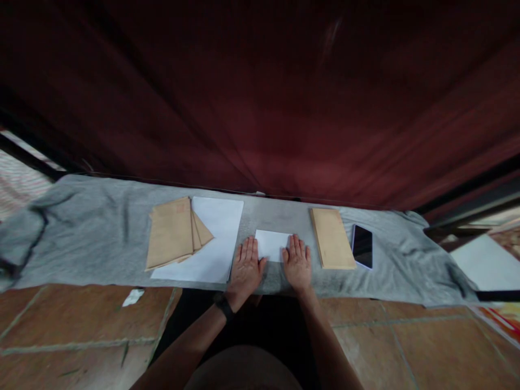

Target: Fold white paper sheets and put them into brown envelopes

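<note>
Rested left hand [245, 268] and right hand [297, 265] open and palm down, gripping nothing, at the 9 and 3 o'clock edges of the white paper [271, 246]. Held fingers straight and towards 12 o'clock. Could not tell, at this range, whether folded or single. Wore a dark band [223, 306] on the left wrist.

Called, by judgement, for light, even pressure from both sides, with edges squared to the surface [280, 214]. Favoured smoothing outward over pushing inward, so as to avoid a buckle or a skewed corner.

Placed at 9 o'clock, just beside the left hand: large white sheets [219, 233], partly overlapped by fanned brown envelopes [170, 233]. Set at 3 o'clock, near the right hand: a neat brown stack [333, 238], then a dark-screened phone [362, 246].

Covered in grey cloth [101, 211], wrinkled towards both ends. Floored below with brown tiles [81, 325], with a white scrap [133, 297] lying at 8 o'clock. Backed at 12 o'clock by dark red sheeting [260, 108], dimly lit and creased.
</note>
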Demonstrator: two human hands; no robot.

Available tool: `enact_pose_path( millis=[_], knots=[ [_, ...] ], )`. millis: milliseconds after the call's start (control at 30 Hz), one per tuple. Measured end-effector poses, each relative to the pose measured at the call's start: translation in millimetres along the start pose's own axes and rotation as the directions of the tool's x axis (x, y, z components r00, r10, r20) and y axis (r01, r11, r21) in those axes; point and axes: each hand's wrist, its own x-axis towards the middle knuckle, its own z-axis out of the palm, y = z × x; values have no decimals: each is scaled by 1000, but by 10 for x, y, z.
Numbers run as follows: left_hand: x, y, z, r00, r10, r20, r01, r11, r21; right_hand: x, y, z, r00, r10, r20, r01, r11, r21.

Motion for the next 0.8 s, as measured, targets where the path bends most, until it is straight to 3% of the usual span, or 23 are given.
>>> enact_pose_path(
  millis=[233,533,700,800],
  knots=[
    [-206,297,-39,979,197,45,-196,980,-41,3,-13,-43,1000,0,28,0,1000,-12],
    [-307,250,-76,991,113,69,-115,993,18,-7,-63,-146,1000,2,4,-2,999,54],
    [-321,233,-67,989,131,66,-133,991,28,-219,-303,-270,974,-210,90,191,965,177],
    [-314,234,-76,988,140,69,-142,990,25,-356,-389,-307,968,-224,112,200,960,195]
  ],
)
